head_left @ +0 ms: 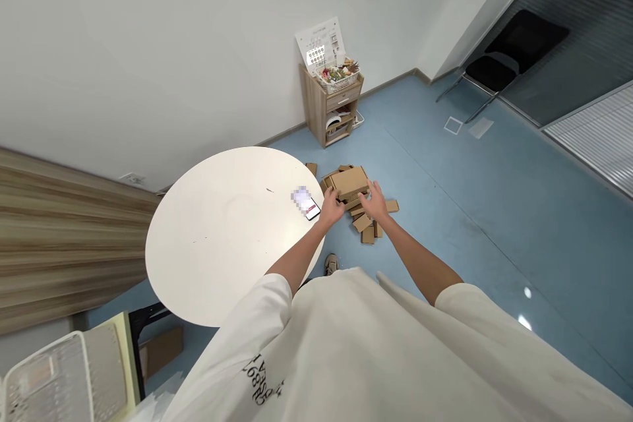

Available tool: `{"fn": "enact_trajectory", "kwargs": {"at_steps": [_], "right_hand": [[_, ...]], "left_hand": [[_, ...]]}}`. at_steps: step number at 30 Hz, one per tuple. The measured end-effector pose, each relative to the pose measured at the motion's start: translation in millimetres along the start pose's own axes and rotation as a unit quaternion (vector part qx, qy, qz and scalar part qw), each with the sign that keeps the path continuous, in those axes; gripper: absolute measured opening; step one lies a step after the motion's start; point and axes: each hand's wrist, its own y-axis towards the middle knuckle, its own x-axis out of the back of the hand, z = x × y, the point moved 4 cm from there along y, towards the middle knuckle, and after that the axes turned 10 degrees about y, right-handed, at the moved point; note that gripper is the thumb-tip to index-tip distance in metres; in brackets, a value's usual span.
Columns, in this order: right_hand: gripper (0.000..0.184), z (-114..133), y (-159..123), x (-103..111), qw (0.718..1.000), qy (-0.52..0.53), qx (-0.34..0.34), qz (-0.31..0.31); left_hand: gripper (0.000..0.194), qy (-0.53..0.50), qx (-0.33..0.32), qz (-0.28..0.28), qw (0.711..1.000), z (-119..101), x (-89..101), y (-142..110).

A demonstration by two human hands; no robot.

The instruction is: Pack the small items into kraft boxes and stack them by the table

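A brown cardboard box point(350, 180) is held level between my two hands, in front of me and past the right edge of the round table. My left hand point(331, 208) grips its near left corner, with the fingers partly hidden. At the near right corner, my right hand point(374, 201) presses on the box, thumb toward the middle. Below it, a loose pile of several smaller cardboard boxes point(367, 234) lies on the blue floor. The held box hides part of that pile.
To my left stands a white round table point(222, 231) with a lit phone point(310, 208) near its edge. A wooden cabinet point(314, 105) carrying a filled white basket point(341, 84) is against the wall. A black chair point(492, 72) stands far right.
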Motion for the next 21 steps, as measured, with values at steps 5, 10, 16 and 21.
{"fn": "enact_trajectory", "kwargs": {"at_steps": [5, 10, 16, 21], "right_hand": [[0.070, -17.7, 10.2, -1.9, 0.999, 0.013, -0.025, 0.035], [0.060, -37.9, 3.6, -15.2, 0.996, 0.031, -0.045, 0.074], [0.056, -39.5, 0.9, -34.0, 0.994, 0.044, -0.044, 0.090], [0.055, -33.2, -4.3, -47.8, 0.993, 0.040, -0.040, 0.105]], "left_hand": [[0.056, 0.005, 0.009, -0.004, 1.000, 1.4, -0.7, 14.9], [0.056, 0.020, 0.028, 0.012, 0.999, 23.4, -1.2, -1.8], [0.057, 0.021, 0.040, 0.013, 0.999, 39.8, 5.9, -17.0], [0.055, 0.019, 0.054, 0.013, 0.998, 47.7, 11.6, -28.9]]}}
